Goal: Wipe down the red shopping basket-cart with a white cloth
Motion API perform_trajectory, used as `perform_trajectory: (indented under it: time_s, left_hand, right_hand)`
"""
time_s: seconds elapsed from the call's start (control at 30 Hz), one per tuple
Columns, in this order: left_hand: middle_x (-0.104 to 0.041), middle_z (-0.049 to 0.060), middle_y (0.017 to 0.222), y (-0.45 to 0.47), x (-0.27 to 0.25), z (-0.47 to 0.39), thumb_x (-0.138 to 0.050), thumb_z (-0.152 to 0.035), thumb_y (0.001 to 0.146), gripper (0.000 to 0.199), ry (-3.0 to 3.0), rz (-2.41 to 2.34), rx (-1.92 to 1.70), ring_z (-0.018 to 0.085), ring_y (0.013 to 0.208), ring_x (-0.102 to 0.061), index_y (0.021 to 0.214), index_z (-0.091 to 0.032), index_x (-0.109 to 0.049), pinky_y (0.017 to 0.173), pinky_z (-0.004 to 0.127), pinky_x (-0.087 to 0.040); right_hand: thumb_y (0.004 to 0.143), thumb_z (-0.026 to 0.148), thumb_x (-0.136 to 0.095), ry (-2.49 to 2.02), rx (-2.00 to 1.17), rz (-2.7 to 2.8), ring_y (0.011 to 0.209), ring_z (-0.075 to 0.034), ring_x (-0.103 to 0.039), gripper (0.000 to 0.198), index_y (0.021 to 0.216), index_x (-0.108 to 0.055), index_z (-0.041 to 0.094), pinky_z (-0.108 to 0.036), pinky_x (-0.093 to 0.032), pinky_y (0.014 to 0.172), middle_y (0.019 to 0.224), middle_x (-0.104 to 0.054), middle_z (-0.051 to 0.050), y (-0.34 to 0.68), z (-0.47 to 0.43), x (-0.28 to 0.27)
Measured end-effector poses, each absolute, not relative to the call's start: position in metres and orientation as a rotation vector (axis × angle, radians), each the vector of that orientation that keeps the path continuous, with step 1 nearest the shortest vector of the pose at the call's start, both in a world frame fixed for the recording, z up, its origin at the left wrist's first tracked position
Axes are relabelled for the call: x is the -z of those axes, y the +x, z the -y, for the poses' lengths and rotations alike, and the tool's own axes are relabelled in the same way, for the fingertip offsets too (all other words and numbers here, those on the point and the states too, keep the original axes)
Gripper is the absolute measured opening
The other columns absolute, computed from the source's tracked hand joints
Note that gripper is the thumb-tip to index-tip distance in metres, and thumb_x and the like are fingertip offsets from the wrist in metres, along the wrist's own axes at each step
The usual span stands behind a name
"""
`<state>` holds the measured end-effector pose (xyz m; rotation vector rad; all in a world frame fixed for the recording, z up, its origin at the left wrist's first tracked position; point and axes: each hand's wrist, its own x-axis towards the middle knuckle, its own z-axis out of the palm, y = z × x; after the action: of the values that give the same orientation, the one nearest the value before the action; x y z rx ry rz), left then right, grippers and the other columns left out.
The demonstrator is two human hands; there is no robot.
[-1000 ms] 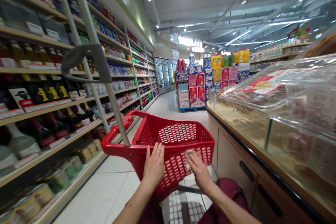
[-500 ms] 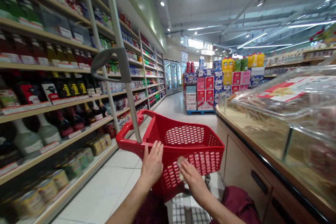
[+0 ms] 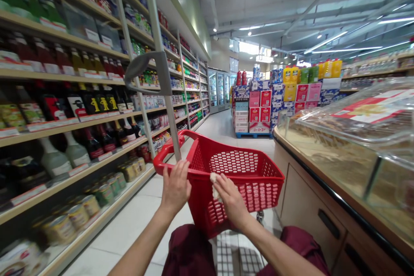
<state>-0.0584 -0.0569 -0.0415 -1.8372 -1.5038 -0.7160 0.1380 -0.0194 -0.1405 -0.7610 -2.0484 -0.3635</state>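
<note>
A red plastic rolling shopping basket (image 3: 239, 172) with a perforated side stands before my knees. My left hand (image 3: 176, 184) grips its near rim beside the metal pole, fingers curled over the edge. Against the near side wall, just below the rim, my right hand (image 3: 230, 198) presses a whitish cloth (image 3: 214, 181), partly hidden under its fingers. A grey loop handle (image 3: 164, 73) sits on the pole, above and left of my hands. The basket's inner floor is hidden.
Shelves with bottles (image 3: 77, 105) and cans (image 3: 79, 215) line the left. At the right, close to the basket, runs a wooden counter (image 3: 310, 194) topped with clear covers. Stacked drink boxes (image 3: 260, 108) stand on a blue pallet (image 3: 254, 135) ahead. Tiled floor lies between.
My left hand has shifted left along the rim and curled over it. The right hand with the cloth has moved up toward the rim. The view has turned slightly left.
</note>
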Motion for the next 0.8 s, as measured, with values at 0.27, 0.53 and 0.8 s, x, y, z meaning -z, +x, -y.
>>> perform_trajectory:
  time_s: [0.27, 0.53, 0.8]
  left_hand:
    - [-0.049, 0.011, 0.125, -0.092, 0.040, 0.062, -0.038, -0.012, 0.070, 0.050, -1.781, 1.591, 0.647, 0.023, 0.120, -0.037, 0.120, -0.011, -0.045, 0.106, 0.047, -0.007]
    - [-0.047, 0.011, 0.127, -0.096, 0.042, 0.063, -0.037, -0.012, 0.070, 0.051, -1.794, 1.582, 0.625, 0.023, 0.122, -0.036, 0.120, -0.013, -0.044, 0.106, 0.048, -0.007]
    - [-0.047, 0.012, 0.127, -0.084, 0.048, 0.066, -0.037, -0.014, 0.074, 0.055, -1.780, 1.511, 0.753, 0.023, 0.120, -0.037, 0.129, -0.014, -0.033, 0.106, 0.047, -0.011]
  right_hand:
    - [0.082, 0.005, -0.037, -0.653, 0.350, 2.187, 0.122, -0.019, -0.035, 0.042, 0.120, -0.048, 0.018, -0.038, -0.042, 0.093, 0.121, -0.052, -0.008, 0.103, 0.028, 0.146]
    - [0.086, 0.012, -0.037, -0.574, 0.386, 2.141, 0.124, -0.018, -0.032, 0.036, 0.120, -0.048, 0.016, -0.038, -0.036, 0.099, 0.124, -0.050, -0.007, 0.054, 0.028, 0.114]
    - [0.086, 0.009, -0.032, -0.633, 0.386, 2.099, 0.128, -0.019, -0.021, 0.041, 0.124, -0.044, 0.016, -0.041, -0.032, 0.100, 0.131, -0.042, -0.008, 0.092, 0.034, 0.115]
